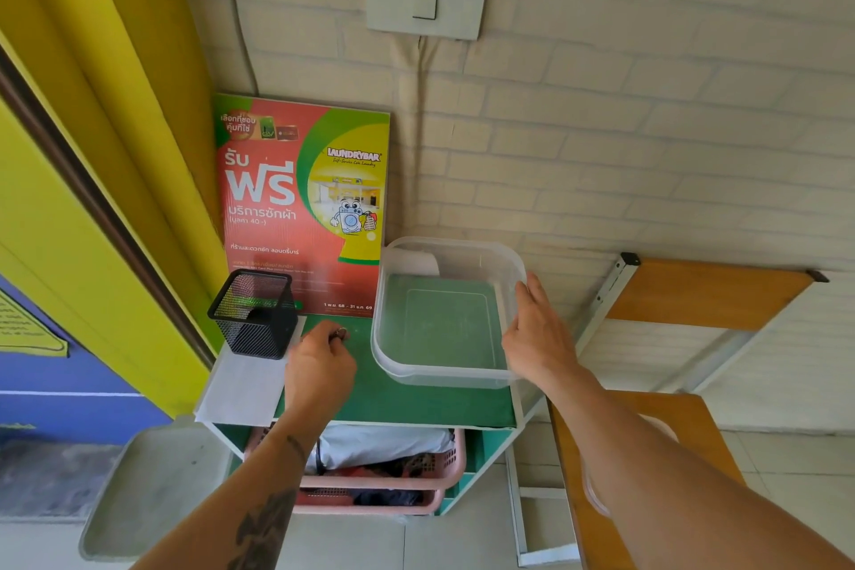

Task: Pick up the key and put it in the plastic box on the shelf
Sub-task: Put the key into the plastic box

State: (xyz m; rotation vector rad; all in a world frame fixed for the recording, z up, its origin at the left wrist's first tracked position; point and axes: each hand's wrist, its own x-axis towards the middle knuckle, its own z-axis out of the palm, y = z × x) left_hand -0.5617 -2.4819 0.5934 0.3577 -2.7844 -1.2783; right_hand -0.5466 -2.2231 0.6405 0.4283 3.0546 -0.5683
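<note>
A clear plastic box point(444, 380) stands without a lid on the green top of a small shelf point(393, 403), on its right side. My right hand point(539, 338) rests against the box's right wall, fingers on the rim. My left hand point(319, 361) is over the green top just left of the box, fingers curled around a small metal key ring point(341, 332) that peeks out at the fingertips. The key itself is mostly hidden in the hand.
A black mesh pen cup point(254, 315) stands on a white sheet point(240, 389) at the shelf's left. A red and green laundry poster point(300, 199) leans on the wall behind. Pink baskets point(416, 472) fill the lower shelves. A wooden folding table point(647, 430) stands at the right.
</note>
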